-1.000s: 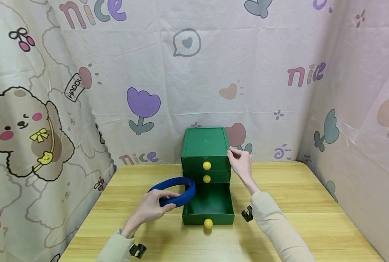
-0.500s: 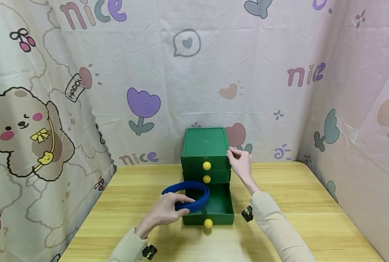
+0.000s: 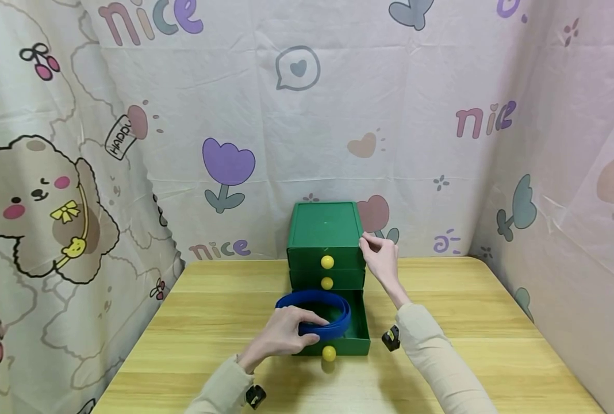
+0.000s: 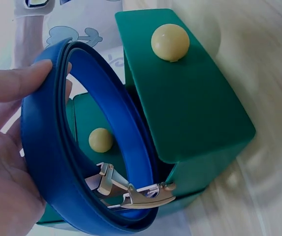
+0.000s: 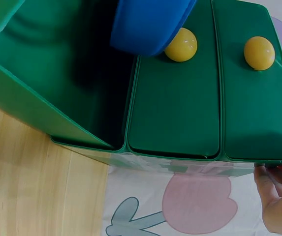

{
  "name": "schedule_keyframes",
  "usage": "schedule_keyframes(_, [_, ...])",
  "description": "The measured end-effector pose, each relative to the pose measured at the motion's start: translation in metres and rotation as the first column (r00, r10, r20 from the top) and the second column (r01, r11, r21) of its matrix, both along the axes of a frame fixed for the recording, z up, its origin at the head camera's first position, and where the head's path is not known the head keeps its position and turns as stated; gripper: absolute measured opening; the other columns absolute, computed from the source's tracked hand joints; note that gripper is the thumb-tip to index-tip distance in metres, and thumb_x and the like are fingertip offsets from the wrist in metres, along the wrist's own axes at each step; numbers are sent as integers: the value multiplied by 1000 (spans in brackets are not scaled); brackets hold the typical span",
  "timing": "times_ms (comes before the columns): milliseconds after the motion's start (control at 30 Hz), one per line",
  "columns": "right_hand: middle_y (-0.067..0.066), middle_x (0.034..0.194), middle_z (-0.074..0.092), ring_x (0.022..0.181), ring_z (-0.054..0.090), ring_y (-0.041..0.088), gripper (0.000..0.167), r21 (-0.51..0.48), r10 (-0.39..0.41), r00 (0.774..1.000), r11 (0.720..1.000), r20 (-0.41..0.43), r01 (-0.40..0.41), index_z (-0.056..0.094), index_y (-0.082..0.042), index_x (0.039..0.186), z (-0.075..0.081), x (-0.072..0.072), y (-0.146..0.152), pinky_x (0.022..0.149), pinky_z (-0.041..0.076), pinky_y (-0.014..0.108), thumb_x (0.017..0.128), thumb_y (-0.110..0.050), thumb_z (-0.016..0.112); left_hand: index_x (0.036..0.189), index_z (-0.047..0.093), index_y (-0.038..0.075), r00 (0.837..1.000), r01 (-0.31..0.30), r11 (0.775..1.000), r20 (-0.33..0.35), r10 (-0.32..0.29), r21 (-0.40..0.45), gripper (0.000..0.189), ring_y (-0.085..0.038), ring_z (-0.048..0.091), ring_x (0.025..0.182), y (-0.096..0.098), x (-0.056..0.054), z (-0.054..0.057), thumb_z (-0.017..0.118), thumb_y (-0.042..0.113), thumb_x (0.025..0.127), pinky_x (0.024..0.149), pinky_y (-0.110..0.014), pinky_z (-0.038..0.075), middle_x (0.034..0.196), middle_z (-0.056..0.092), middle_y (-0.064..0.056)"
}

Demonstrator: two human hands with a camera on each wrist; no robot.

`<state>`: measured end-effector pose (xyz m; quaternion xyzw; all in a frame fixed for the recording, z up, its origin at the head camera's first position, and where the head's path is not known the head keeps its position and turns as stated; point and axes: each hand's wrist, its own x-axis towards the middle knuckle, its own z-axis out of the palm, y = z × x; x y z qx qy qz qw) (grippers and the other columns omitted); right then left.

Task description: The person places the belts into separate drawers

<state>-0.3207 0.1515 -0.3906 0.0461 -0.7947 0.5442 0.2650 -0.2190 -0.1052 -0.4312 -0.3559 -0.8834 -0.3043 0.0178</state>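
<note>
A coiled blue belt (image 3: 335,331) is pinched at its near left side between the thumb and fingers of my left hand (image 3: 282,332). Its metal buckle (image 4: 148,198) shows inside the loop in the left wrist view. The belt overlaps the pulled-out bottom drawer (image 3: 356,346) of a small green drawer cabinet (image 3: 325,224). My right hand (image 3: 382,259) grips the cabinet's upper right front corner with its fingertips. In the right wrist view, part of the belt hangs beside the drawer's opening, and the fingers (image 5: 266,187) meet the cabinet's edge.
Two upper drawers with yellow knobs (image 3: 327,262) are closed. Another yellow knob (image 3: 329,353) sticks out from the bottom drawer's front. The cabinet stands on a wooden table (image 3: 441,322), with a patterned cloth (image 3: 307,126) hanging behind and on both sides.
My left hand has carried the belt to the right and slightly down, from beside the cabinet to over the bottom drawer. My right hand has stayed at the cabinet's corner.
</note>
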Motion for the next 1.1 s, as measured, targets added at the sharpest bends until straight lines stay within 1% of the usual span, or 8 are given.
schedule_keyframes(133, [14, 119, 74, 102, 74, 30, 29, 0, -1, 1000, 1000, 0, 1, 74, -6, 120, 0, 0, 0, 73, 46, 3, 95, -17, 69, 110, 79, 23, 1000, 5, 1000, -21, -5, -18, 24, -3, 64, 90, 4, 1, 0, 75, 17, 88, 76, -20, 47, 108, 78, 7])
schedule_keyframes(233, [14, 117, 75, 101, 74, 30, 28, 6, -9, 1000, 1000, -7, 10, 74, -6, 120, 0, 1, 0, 72, 46, 2, 94, -17, 69, 110, 79, 24, 1000, 5, 999, -30, -6, -43, 24, -1, 64, 91, 7, 4, 2, 75, 18, 88, 79, -20, 47, 109, 78, 8])
schedule_keyframes(333, [14, 116, 75, 100, 75, 30, 28, 7, -15, 1000, 1000, -12, 15, 75, -6, 119, 0, 1, 0, 71, 45, 1, 94, -17, 69, 110, 79, 26, 1000, 4, 997, -30, -6, -71, 24, 2, 57, 78, 10, 8, 5, 75, 19, 87, 70, -16, 42, 109, 77, 9])
schedule_keyframes(467, [14, 116, 75, 100, 75, 29, 27, 9, -18, 1000, 1000, -13, 18, 75, -6, 119, 1, 0, -1, 71, 44, 1, 94, -17, 69, 109, 80, 26, 999, 5, 996, -38, -9, -94, 24, 4, 44, 61, 13, 12, 9, 75, 19, 86, 58, -15, 30, 106, 78, 11])
schedule_keyframes(600, [14, 117, 75, 101, 74, 30, 28, 4, -12, 1000, 1000, -7, 12, 74, -5, 119, 1, 1, -1, 71, 44, 0, 94, -16, 69, 108, 80, 26, 998, 11, 995, -59, -17, -99, 24, 3, 39, 57, 16, 14, 14, 74, 18, 86, 54, -15, 26, 105, 78, 11])
schedule_keyframes(767, [14, 119, 74, 103, 74, 29, 28, 4, -14, 1000, 1000, -4, 14, 74, -6, 120, 0, 0, -1, 73, 46, 1, 94, -16, 69, 108, 80, 25, 996, 27, 996, -86, -35, -88, 24, 4, 41, 59, 20, 13, 16, 73, 16, 86, 55, -14, 29, 107, 78, 8])
schedule_keyframes(933, [14, 117, 75, 101, 74, 29, 28, 7, -16, 1000, 1000, -3, 16, 75, -6, 119, 0, 1, -2, 73, 46, 2, 94, -16, 70, 109, 80, 24, 997, 45, 996, -52, -50, -83, 26, 4, 40, 56, 25, 9, 15, 72, 16, 86, 53, -15, 27, 107, 78, 8])
schedule_keyframes(1100, [14, 116, 75, 101, 74, 30, 27, 1, -18, 1000, 1000, -9, 18, 75, -6, 119, 0, 0, -2, 72, 45, 1, 94, -16, 70, 111, 79, 26, 999, 34, 996, -29, -37, -88, 28, 2, 36, 52, 32, 4, 13, 72, 17, 86, 52, -16, 23, 102, 78, 12])
